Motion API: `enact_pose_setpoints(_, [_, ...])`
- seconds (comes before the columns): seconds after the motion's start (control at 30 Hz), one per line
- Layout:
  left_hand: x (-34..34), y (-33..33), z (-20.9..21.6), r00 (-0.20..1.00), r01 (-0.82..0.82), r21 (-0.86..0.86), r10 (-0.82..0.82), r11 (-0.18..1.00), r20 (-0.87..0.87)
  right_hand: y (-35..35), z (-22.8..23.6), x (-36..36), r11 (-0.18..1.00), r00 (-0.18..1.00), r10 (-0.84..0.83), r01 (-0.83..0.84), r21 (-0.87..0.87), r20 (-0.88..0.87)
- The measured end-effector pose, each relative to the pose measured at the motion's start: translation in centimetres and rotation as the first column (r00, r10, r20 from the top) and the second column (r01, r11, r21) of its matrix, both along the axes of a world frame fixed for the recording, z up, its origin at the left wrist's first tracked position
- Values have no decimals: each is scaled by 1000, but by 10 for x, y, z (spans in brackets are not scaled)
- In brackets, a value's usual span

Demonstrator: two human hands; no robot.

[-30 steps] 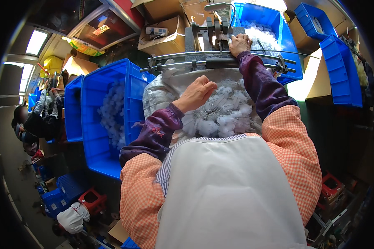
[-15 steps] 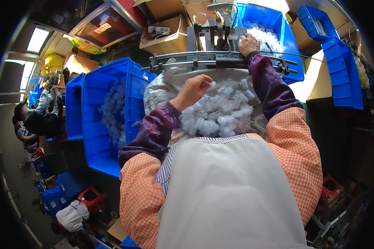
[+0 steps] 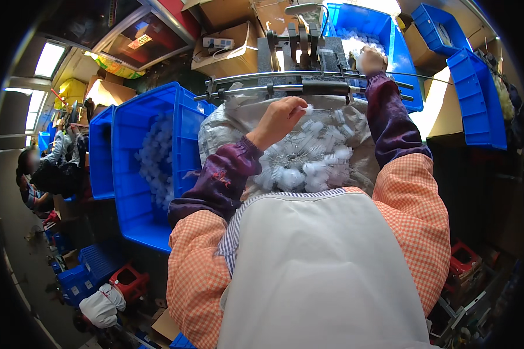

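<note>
My left hand (image 3: 278, 120) is over the grey cloth in my lap, its thumb and forefinger pinched on a small white-bristled wire brush (image 3: 309, 109). The thin wire stem points right, toward the machine's rail. Below that hand, a heap of similar brushes (image 3: 317, 168) with white bristles and wire stems lies on the cloth (image 3: 215, 131). My right hand (image 3: 371, 60) reaches to the near edge of the far blue bin (image 3: 403, 72), beside the white pieces (image 3: 361, 42) inside. Blur smears its fingers, so whatever they hold does not show.
A bench machine (image 3: 300, 49) with long metal rails (image 3: 256, 77) stands just beyond my lap. At my left is a big blue bin (image 3: 145, 230) of white pieces. Cardboard boxes (image 3: 230, 52) sit behind, more blue bins (image 3: 477, 99) at right. Other people (image 3: 102, 305) are at left.
My right hand has moved off the machine, right and slightly farther away to the blue bin. My left hand has shifted a little to the right, with the brush's wire stem now showing.
</note>
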State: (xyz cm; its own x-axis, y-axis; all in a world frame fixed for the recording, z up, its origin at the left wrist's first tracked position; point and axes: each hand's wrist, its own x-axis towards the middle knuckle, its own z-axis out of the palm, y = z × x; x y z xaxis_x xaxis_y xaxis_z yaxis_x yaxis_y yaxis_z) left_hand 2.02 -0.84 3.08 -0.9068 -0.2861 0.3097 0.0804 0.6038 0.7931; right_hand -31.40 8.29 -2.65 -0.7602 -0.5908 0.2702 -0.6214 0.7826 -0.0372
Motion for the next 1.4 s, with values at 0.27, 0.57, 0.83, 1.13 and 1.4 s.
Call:
enact_pose_setpoints(0.27, [1,0,0,999,13,-36,-12,999,32,-10,15,15,918,918,386,-392,58,88])
enact_pose_setpoints(0.57, [7,-2,0,998,12,-22,-11,1000,62,-1,41,-16,960,995,-11,40,277,-103])
enact_pose_setpoints(0.83, [-1,4,10,998,-31,-48,34,998,54,30,56,58,742,596,667,-478,-470,448])
enact_pose_setpoints(1.13, [25,-15,-4,975,-188,-138,201,972,89,1,41,130,625,462,781,-579,-524,420])
enact_pose_setpoints(1.4, [112,-28,-49,813,-25,-77,65,997,578,-46,-5,52,923,935,354,-349,-163,0])
